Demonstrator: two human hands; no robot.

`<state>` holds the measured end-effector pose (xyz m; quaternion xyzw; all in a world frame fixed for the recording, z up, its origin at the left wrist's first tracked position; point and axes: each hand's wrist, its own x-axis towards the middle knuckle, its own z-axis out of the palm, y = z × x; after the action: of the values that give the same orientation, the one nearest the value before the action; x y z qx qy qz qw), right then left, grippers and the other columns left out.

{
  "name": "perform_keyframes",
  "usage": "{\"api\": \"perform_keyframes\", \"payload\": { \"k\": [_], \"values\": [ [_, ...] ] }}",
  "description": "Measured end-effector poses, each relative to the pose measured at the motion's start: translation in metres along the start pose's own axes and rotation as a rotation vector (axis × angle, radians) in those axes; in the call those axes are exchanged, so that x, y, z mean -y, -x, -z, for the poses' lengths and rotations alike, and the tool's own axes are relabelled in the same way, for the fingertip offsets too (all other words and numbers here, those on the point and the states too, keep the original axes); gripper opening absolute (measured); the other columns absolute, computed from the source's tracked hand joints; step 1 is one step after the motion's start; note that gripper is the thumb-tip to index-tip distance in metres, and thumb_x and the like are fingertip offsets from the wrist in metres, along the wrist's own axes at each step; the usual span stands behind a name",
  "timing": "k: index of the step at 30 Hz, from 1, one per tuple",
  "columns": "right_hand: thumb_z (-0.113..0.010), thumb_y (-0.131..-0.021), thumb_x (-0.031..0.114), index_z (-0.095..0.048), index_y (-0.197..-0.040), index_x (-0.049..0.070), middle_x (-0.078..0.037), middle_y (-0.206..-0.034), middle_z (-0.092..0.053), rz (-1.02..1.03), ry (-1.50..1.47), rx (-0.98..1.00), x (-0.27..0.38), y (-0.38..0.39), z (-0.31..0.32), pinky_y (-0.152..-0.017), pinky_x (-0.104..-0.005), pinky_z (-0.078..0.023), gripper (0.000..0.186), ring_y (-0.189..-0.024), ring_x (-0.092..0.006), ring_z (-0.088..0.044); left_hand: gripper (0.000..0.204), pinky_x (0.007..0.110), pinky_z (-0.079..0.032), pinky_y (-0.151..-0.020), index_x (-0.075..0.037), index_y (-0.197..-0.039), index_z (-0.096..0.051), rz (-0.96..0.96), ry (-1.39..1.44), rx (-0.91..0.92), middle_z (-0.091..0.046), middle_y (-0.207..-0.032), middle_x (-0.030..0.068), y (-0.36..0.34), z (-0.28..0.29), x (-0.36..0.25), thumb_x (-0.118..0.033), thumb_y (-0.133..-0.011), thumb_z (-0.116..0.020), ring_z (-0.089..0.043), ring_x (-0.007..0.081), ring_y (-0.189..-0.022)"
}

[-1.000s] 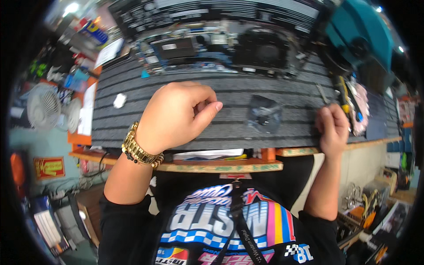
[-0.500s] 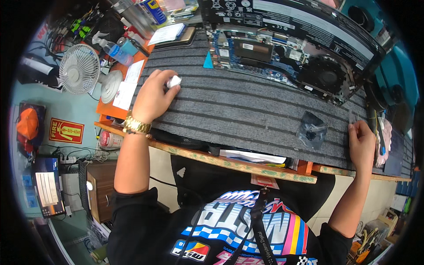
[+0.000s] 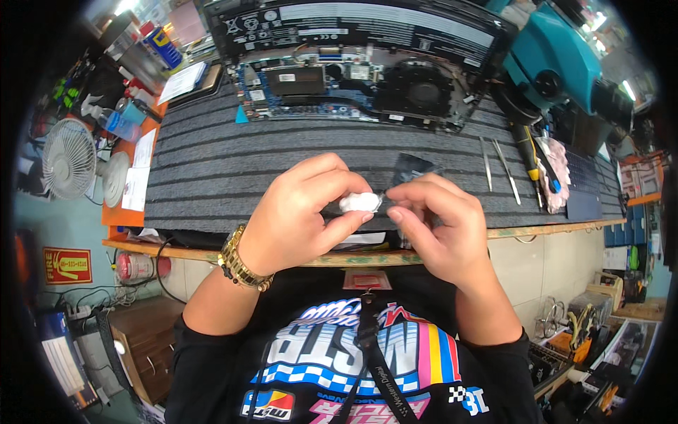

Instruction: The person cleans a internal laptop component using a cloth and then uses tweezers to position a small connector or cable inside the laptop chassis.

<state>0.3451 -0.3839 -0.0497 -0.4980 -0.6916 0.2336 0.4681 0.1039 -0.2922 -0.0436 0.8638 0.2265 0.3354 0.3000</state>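
My left hand (image 3: pixel 296 205) pinches a white wad, like cotton or tissue (image 3: pixel 360 203), between thumb and fingers, just above the desk's front edge. My right hand (image 3: pixel 448 230) meets it from the right, thumb and fingertips closed at the wad's edge. Something small and clear or dark shows between the two hands, too small to name. Partly behind my right hand lies a dark, shiny plastic bag (image 3: pixel 409 167) on the grey striped mat (image 3: pixel 205 162). Farther back sits an opened laptop (image 3: pixel 353 106), its circuit board and fan (image 3: pixel 427 92) exposed.
Two pairs of tweezers (image 3: pixel 506 169) lie right of my hands, beside a yellow-and-black tool (image 3: pixel 525 148) and a pink cloth (image 3: pixel 556 166). A teal microscope (image 3: pixel 551 56) rises at the back right. Papers (image 3: pixel 138 169) and a white fan (image 3: pixel 69 159) are at the left.
My hands have come together in the middle: the left brought the white wad rightward and nearer, the right moved in from the far right. The view has shifted right.
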Motion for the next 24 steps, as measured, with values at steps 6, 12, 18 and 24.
{"api": "perform_keyframes", "payload": {
  "k": [6, 12, 18, 24],
  "values": [
    [-0.083, -0.097, 0.004, -0.08, -0.107, -0.001, -0.006, -0.082, -0.068, -0.049, -0.042, 0.003, -0.002, 0.001, 0.007, -0.058, -0.0301, -0.045, 0.011, -0.06, -0.0124, -0.057, 0.023, 0.036, -0.058, -0.072, -0.001, -0.106, -0.08, -0.068, -0.039, -0.003, -0.072, -0.095, 0.0109, -0.009, -0.01, -0.008, -0.004, -0.086, -0.091, -0.072, 0.0251, -0.082],
    [-0.081, -0.095, 0.002, -0.079, -0.099, 0.0, -0.005, -0.076, -0.065, -0.079, -0.068, 0.012, -0.003, -0.002, 0.002, -0.057, -0.0317, -0.044, 0.004, -0.06, -0.013, -0.057, 0.021, 0.036, -0.057, -0.071, -0.002, -0.105, -0.081, -0.091, -0.064, -0.01, -0.071, -0.093, 0.0107, -0.008, -0.013, -0.01, -0.003, -0.086, -0.09, -0.072, 0.0262, -0.081],
    [-0.08, -0.095, 0.002, -0.079, -0.095, -0.001, -0.007, -0.077, -0.068, -0.093, -0.079, -0.032, -0.004, -0.001, 0.001, -0.056, -0.0308, -0.045, 0.003, -0.06, -0.0128, -0.058, 0.019, 0.036, -0.056, -0.069, -0.002, -0.104, -0.082, -0.089, -0.026, -0.01, -0.071, -0.093, 0.0104, -0.007, -0.015, -0.009, -0.002, -0.086, -0.089, -0.071, 0.0252, -0.08],
    [-0.08, -0.096, 0.002, -0.079, -0.094, -0.002, -0.006, -0.08, -0.071, -0.164, -0.126, -0.122, -0.013, 0.001, 0.003, -0.059, -0.0274, -0.047, 0.005, -0.065, -0.0091, -0.061, 0.018, 0.035, -0.057, -0.071, -0.003, -0.103, -0.083, -0.049, -0.056, -0.016, -0.072, -0.093, 0.0103, -0.002, -0.011, -0.007, -0.002, -0.086, -0.089, -0.072, 0.0253, -0.083]
  ]
}}
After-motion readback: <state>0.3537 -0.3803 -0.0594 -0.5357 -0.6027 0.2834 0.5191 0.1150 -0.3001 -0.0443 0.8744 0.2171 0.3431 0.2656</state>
